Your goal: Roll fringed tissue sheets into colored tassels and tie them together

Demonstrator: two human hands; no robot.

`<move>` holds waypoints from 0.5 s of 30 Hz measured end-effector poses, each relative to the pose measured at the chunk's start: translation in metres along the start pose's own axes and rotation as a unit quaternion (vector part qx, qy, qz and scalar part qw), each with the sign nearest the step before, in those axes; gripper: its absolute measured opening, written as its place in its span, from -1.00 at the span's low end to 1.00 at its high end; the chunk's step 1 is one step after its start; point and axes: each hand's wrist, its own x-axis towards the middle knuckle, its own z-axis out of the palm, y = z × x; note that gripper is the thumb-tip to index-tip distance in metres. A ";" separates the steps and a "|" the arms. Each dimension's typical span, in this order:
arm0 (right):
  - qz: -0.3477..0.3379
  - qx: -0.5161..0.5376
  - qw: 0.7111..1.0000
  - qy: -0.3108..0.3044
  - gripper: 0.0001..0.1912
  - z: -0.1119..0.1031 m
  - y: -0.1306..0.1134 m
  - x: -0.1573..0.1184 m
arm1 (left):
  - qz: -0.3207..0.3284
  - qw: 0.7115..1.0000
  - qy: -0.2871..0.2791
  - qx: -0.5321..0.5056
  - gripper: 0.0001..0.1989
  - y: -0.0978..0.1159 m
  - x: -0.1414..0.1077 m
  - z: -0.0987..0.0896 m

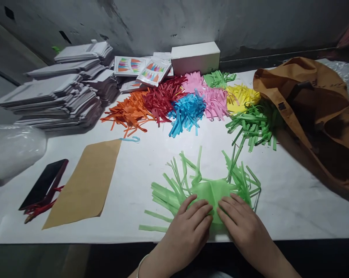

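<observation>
A light green tissue paper sheet [212,193] with fringed ends lies in front of me near the table's front edge. Its cut strips fan out to the left, right and away from me, and the uncut middle is smooth with a crease. My left hand [188,227] has its curled fingers over the left part of that middle. On the right part, my right hand [244,224] holds the paper the same way, fingertips close to the other hand's. Both thumbs and the paper's near edge are hidden under the hands.
Fringed paper bundles in orange [129,112], red [164,98], blue [188,112], pink, yellow and green line the back. Paper stacks [55,96] and a white box [195,58] stand behind. Brown cardboard [84,183] and a phone [44,183] lie left; a brown bag [307,104] sits right.
</observation>
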 end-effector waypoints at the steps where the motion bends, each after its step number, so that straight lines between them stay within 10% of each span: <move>1: -0.011 -0.002 1.000 0.005 -0.66 0.001 0.001 -0.003 | 0.005 1.000 -0.009 -0.007 -0.76 -0.002 -0.002 0.002; 8: 0.097 0.123 0.987 -0.020 -0.81 -0.003 0.018 -0.005 | -0.126 0.990 -0.014 -0.062 -0.77 -0.008 0.001 0.007; 15: 0.198 0.047 0.963 -0.177 -0.90 0.002 0.052 0.035 | -0.329 0.934 -0.128 0.058 -0.77 -0.018 0.040 0.001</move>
